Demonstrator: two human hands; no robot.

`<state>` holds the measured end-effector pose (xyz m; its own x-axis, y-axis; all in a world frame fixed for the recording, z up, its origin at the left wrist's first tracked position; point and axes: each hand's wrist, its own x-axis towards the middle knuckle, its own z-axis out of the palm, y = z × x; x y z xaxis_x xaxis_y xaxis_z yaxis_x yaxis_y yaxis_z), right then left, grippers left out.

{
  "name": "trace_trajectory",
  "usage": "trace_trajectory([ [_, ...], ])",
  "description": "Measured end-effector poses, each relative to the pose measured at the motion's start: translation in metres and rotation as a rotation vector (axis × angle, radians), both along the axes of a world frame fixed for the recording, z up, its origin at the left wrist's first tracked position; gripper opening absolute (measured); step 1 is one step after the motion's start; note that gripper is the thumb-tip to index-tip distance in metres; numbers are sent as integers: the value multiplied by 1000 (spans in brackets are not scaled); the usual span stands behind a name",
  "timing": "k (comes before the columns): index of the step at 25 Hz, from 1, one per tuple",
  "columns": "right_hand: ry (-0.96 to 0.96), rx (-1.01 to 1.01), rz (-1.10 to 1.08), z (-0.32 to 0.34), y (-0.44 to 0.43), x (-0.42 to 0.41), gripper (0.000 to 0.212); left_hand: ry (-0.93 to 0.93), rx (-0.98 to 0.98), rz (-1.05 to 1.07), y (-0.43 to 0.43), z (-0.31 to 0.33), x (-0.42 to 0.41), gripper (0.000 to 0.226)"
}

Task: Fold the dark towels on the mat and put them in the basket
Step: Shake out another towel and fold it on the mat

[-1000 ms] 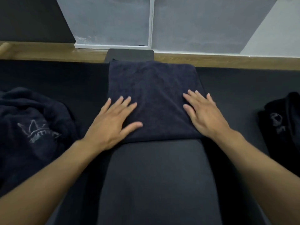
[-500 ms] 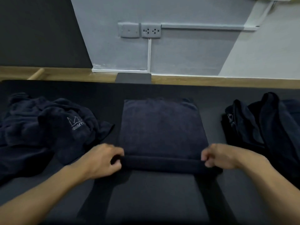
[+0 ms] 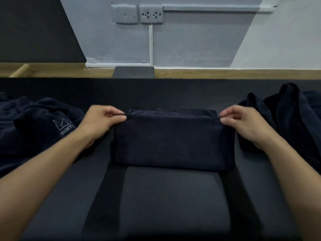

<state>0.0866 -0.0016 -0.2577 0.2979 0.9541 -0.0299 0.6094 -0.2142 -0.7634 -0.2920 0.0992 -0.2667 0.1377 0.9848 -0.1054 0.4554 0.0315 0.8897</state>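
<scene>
Left hand (image 3: 102, 121) and right hand (image 3: 243, 122), pinching the dark towel (image 3: 173, 141) by its near edge, are carrying it toward twelve o'clock, closing the fold.

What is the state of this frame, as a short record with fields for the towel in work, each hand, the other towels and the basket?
towel in work: dark towel, middle of the mat, one edge raised over the rest of it
left hand: pinches that edge's left corner
right hand: pinches that edge's right corner
to the left: crumpled dark towels, pale logo showing
to the right: dark towel heap, folded or not cannot be told
surface: dark mat
basket: not in view
</scene>
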Motion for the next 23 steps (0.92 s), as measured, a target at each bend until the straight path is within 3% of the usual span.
trace_trajectory([
  [2,-67,31,-69,-15,34,7,11,87,17,75,39,-14,17,13],
  [4,-164,7,-120,-31,64,10,9,274,22,166,64,-28,33,9],
  [6,-281,-34,-204,-44,78,6,13,486,65,209,68,-40,51,20],
  [8,-451,78,-228,-58,77,-14,23,737,358,81,53,-52,77,33],
  [10,-519,227,17,-74,64,-59,35,753,536,-228,27,-68,101,52],
  [13,-672,-34,359,-92,51,-95,63,881,455,-506,3,-85,106,83],
  [15,-747,-110,321,-97,61,-72,70,947,460,-494,13,-92,88,86],
  [19,-689,-243,226,-86,81,-25,62,1001,409,-425,26,-75,54,99],
  [21,-626,-158,176,-79,84,-25,48,980,629,-582,-4,-72,50,91],
  [23,-612,-144,119,-66,85,-23,30,896,930,-791,-31,-77,44,65],
])
